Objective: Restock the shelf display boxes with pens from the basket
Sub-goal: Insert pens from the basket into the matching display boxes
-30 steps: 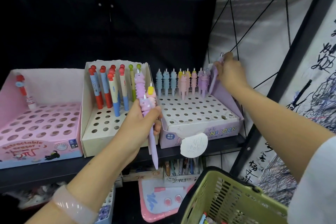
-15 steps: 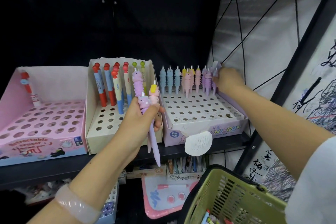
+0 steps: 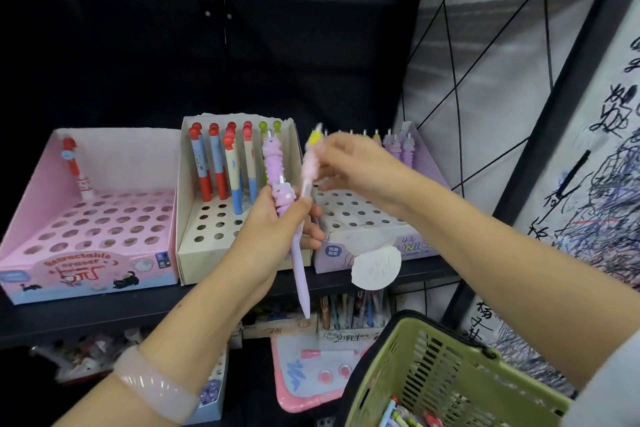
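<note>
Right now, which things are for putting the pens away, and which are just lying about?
For the job:
- left hand holding purple pens
- right hand pinching a pink pen
- unicorn box
- green basket

Just lying about:
- pink eraser box
- cream box with red and blue pens
- white round tag
- pink board below

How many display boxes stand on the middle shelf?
3, side by side: the pink box at left, the cream box in the middle, the lilac box at right, partly behind the hands.
</note>
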Motion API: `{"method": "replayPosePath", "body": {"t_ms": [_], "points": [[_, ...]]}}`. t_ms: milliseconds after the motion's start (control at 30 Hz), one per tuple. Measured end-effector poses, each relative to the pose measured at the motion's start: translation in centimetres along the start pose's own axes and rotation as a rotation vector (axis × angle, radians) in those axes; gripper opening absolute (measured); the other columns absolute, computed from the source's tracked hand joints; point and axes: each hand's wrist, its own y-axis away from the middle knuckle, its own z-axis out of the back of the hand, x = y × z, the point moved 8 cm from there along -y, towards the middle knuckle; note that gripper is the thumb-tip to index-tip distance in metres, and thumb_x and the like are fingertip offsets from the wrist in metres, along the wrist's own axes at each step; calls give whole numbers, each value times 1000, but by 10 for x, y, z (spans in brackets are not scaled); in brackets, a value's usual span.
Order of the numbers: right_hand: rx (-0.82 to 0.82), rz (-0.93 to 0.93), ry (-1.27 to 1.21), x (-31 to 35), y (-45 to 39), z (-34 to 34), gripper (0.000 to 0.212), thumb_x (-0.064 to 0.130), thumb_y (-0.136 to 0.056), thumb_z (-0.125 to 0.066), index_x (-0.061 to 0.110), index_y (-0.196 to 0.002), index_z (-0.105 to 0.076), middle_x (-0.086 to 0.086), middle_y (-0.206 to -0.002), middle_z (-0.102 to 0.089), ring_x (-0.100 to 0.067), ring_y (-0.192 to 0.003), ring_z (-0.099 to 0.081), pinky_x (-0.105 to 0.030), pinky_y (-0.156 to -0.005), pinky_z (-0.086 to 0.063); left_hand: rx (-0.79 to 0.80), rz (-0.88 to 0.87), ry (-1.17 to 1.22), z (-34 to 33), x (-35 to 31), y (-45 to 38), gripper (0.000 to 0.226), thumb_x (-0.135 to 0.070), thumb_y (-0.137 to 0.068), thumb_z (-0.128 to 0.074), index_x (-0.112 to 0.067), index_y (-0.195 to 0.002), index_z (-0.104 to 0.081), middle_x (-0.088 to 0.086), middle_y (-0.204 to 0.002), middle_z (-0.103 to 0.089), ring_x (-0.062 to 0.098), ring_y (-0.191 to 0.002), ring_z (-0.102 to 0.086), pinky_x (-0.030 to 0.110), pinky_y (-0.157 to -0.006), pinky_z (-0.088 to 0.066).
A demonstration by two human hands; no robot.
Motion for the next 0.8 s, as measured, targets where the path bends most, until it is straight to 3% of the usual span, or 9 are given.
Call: {"method": "replayPosePath", "body": {"t_ms": [100,167,233,300,367,567,733,800], "points": [[-352,41,-99,9,-5,47,20,23,-98,-46,6,-94,-56,-6,-84,-68,-14,-76,-67,-23,-72,-57,4,32,-2,6,2,3,3,-12,-93,-51,-11,-94,-48,-3,-65,-65,13,-47,-57,22,-44,-49],[-606,85,87,15,-1,86,17,24,-97,-48,8,-100,-54,-8,-89,-68,-13,-74,-68,-16,-63,-55,3,21,-63,10,1,5,8,-15,-92,-54,-11,-91,-47,-1,-63,-63,12,-40,-51,19,-39,-42],[-744,112,354,18,1,112,17,24,-95,-51,9,-104,-53,-9,-93,-66,-14,-75,-65,-11,-57,-47,-7,20,-86,12,2,5,12,-17,-91,-57,-13,-86,-46,0,-58,-55,11,-36,-44,19,-36,-37],[-763,74,563,10,-4,123,23,22,-94,-53,4,-108,-55,-7,-84,-63,-12,-67,-55,-6,-52,-37,-26,27,-88,15,4,3,16,-20,-89,-59,-15,-82,-46,-4,-52,-49,9,-35,-41,19,-35,-36],[-727,20,645,-3,-11,124,24,21,-94,-53,3,-110,-56,-6,-70,-57,-14,-61,-49,-17,-55,-38,-31,20,-83,17,5,2,19,-21,-87,-62,-16,-80,-44,-6,-49,-46,9,-36,-39,18,-35,-34],[-682,-26,808,-28,-23,115,23,21,-95,-50,0,-103,-57,-17,-80,-64,-28,-77,-61,-32,-70,-47,-21,-26,-83,28,4,0,18,-18,-85,-63,-16,-82,-45,-10,-47,-46,6,-40,-40,17,-36,-34],[-638,-181,869,-37,-35,121,31,25,-98,-45,-3,-102,-59,-13,-75,-58,-25,-73,-53,-28,-64,-39,-33,-66,-99,40,2,-3,17,-15,-84,-65,-14,-84,-48,-12,-49,-46,4,-44,-39,17,-39,-35],[-552,-287,909,-45,-40,119,37,29,-99,-42,-4,-104,-59,-15,-79,-59,-27,-75,-54,-30,-65,-42,-18,-66,-105,37,3,-2,17,-13,-84,-65,-14,-84,-48,-12,-49,-47,4,-44,-39,17,-39,-35]]}}
